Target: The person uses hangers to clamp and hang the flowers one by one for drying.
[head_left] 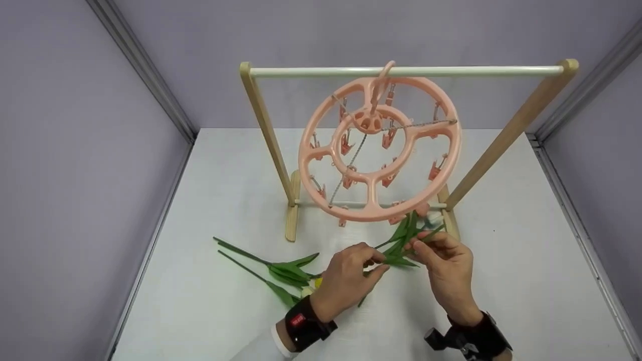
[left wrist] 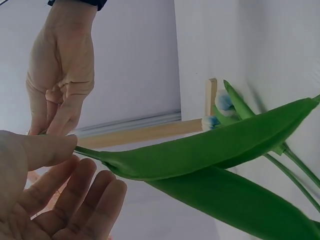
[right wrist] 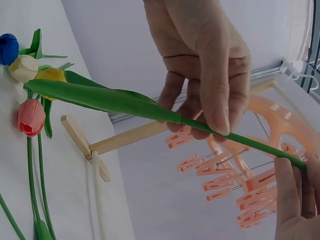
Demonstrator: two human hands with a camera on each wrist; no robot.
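Head view showed me the flower stem [head_left: 396,253] stretched between both hands in front of the wooden rack [head_left: 506,133]. My left hand [head_left: 346,281] pinched it near its lower end, and my right hand [head_left: 446,263] pinched it further up, the two hands close but apart. Its long axis ran from lower left up toward the pink clip hanger [head_left: 378,150], bloom end away from me. That bloom was mostly hidden behind leaves and my right hand. More flowers [head_left: 273,273] lay on the table [head_left: 526,281] to the left.
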